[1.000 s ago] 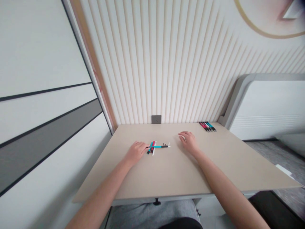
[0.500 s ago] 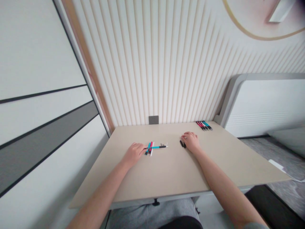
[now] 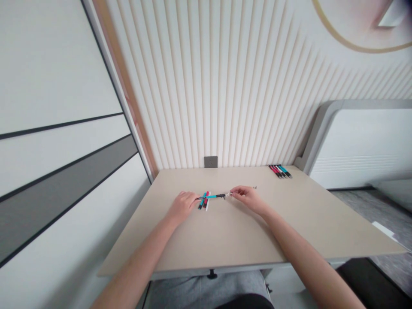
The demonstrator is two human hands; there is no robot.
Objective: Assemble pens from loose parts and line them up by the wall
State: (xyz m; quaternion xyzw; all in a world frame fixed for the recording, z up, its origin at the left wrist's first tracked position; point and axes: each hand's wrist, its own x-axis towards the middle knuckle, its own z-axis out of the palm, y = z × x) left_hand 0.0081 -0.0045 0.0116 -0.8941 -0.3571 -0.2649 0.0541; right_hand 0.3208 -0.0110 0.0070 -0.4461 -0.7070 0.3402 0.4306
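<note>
My left hand (image 3: 183, 207) is closed around the rear end of a blue pen (image 3: 211, 197) with a black grip, held roughly level and pointing right. At the pen's front end, my right hand (image 3: 249, 199) pinches a small pale or silvery pen tip (image 3: 229, 194); its exact form is too small to make out. Beneath the pen lie a blue pen barrel (image 3: 201, 203), a red pen barrel (image 3: 206, 199) and a white pen barrel (image 3: 208, 203), side by side on the table. Some tiny parts (image 3: 254, 187) show just beyond my right hand.
Several pens in red, white and blue (image 3: 280, 171) lie in a row at the back right of the beige table (image 3: 219, 240). A ribbed wall (image 3: 199, 86) with a dark socket (image 3: 210, 162) rises behind. A white cabinet (image 3: 80, 206) stands left, a headboard (image 3: 367, 141) right.
My right hand has moved left from beside the black grips to the front end of the blue pen, with a small piece pinched. The black grips are now out of sight. My left hand keeps its hold.
</note>
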